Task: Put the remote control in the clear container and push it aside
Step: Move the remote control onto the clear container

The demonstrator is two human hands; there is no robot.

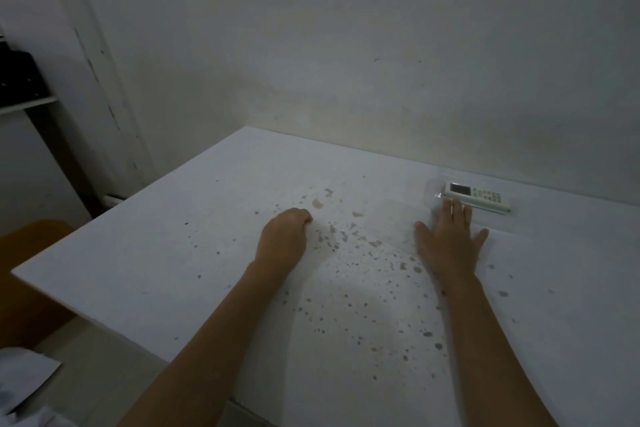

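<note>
right hand [450, 239] flat, fingers spread | remote control [477, 196] just beyond fingertips | left hand [285, 236] clenched

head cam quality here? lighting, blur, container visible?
Head view: dim, grey, grainy; wide-angle bends the speckled white table edges; clear plastic container barely readable around the white remote control; flat right hand and curled left hand soft-edged.

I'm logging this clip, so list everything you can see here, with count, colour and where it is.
remote control: one, white with green buttons, far right by the wall, apparently inside the container
clear container: one, transparent, faint, around the remote
table: one, white, speckled with dark spots, fills the foreground
shelf: one, white, far left
left hand: one, loosely fisted, mid-table
right hand: one, flat and open, fingertips at the container
</note>
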